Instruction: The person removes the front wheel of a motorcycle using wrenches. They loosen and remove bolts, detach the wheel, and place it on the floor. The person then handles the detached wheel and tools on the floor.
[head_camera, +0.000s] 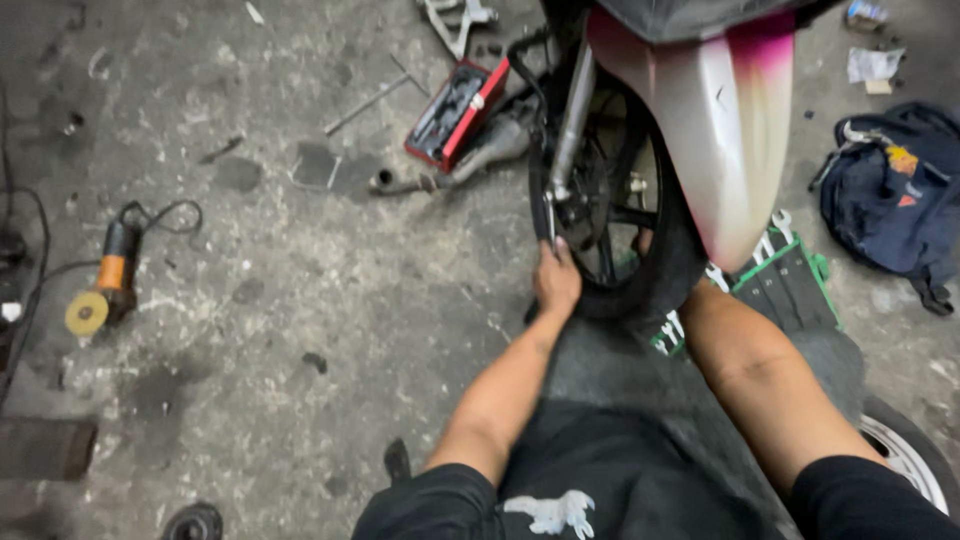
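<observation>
Rear wheel (612, 215) of motorcycle, upright at top centre, still mounted between fork legs under pink-white fender (722, 140); we judge work mid-way, wheel not yet off. Our left hand (556, 280) at wheel's lower left edge, fingers (560, 248) curled round black bar beside rim. Our right hand (645, 242) mostly hidden behind tyre; grip cannot be told. Outward on floor (300, 300): green wrench tray (790, 285) just right of tyre, red socket case (457, 110) beyond wheel, orange angle grinder (105, 285) far left, dark bag (890, 195) far right.
</observation>
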